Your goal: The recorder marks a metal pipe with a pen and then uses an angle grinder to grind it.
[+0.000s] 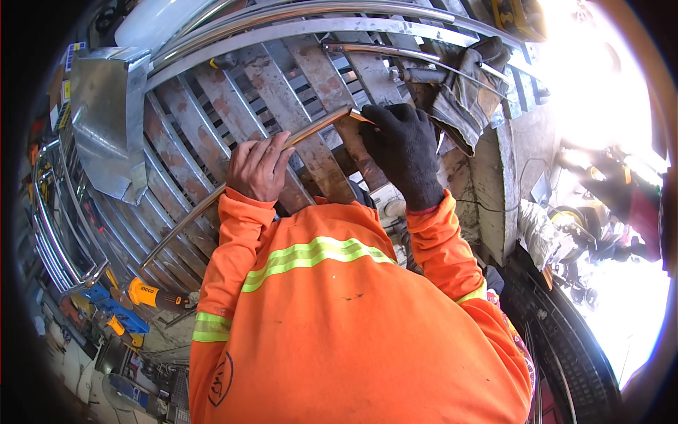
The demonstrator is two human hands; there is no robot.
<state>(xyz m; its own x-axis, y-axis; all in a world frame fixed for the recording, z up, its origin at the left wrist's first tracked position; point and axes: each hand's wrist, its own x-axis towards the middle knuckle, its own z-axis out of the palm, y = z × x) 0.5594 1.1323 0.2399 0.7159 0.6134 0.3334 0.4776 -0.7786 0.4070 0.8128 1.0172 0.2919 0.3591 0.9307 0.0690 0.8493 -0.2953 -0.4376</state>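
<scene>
A long, thin metal tube (185, 225) lies slantwise over the slatted metal bench, from lower left up to the middle. My left hand (258, 168) is bare, its fingers wrapped over the tube close to the upper end. In a black knit glove, my right hand (404, 152) is closed at that upper end. A short metal piece (359, 115) shows at its fingertips, touching or very near the tube's end; whether the two are joined I cannot tell. Orange sleeves with reflective bands cover both my arms.
The bench's slats (275, 81) have gaps between them. Long metal tubes (304, 14) run along the far side. A bent sheet-metal piece (106, 124) stands at left, a worn grey glove (466, 99) lies at right. A yellow power tool (145, 292) sits at lower left.
</scene>
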